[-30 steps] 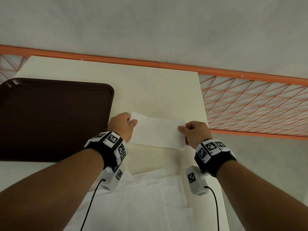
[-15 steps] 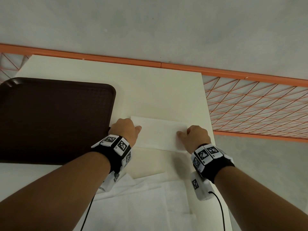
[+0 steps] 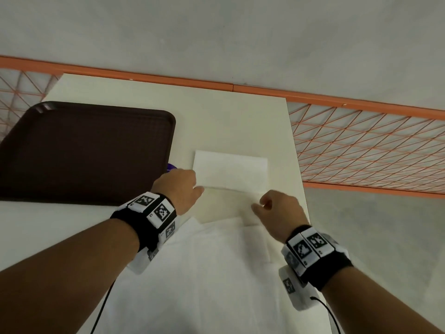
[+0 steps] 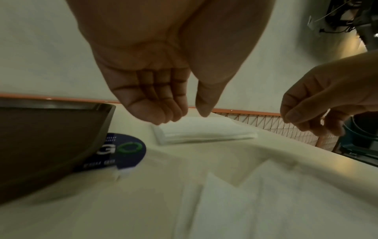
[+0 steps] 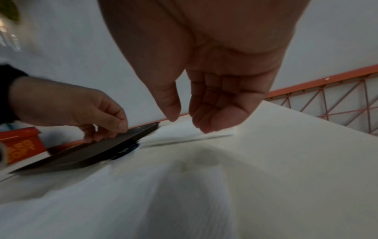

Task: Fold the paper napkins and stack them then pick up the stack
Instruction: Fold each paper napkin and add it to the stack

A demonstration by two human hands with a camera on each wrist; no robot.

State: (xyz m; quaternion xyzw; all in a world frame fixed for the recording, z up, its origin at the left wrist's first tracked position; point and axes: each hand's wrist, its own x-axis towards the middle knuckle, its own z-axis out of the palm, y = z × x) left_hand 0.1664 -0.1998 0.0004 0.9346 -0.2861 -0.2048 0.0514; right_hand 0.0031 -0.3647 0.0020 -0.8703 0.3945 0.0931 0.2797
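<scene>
A folded white napkin [image 3: 230, 171] lies flat on the cream table [image 3: 216, 121], right of the tray; it also shows in the wrist views [image 4: 202, 131] [image 5: 190, 134]. Several unfolded white napkins [image 3: 216, 273] are spread at the near edge. My left hand [image 3: 195, 184] hovers just off the folded napkin's near left corner, fingers loosely curled and holding nothing [image 4: 188, 114]. My right hand [image 3: 261, 204] hangs over the far right corner of the unfolded napkins, thumb and fingers apart and empty [image 5: 184, 120].
A dark brown tray [image 3: 84, 153] takes up the table's left side, with a blue round sticker [image 4: 122, 152] at its near right corner. An orange mesh fence [image 3: 361, 145] runs behind and to the right. The table's right edge is close to my right hand.
Both hands have let go of the folded napkin and drawn back toward me. The napkin now lies flat on the table.
</scene>
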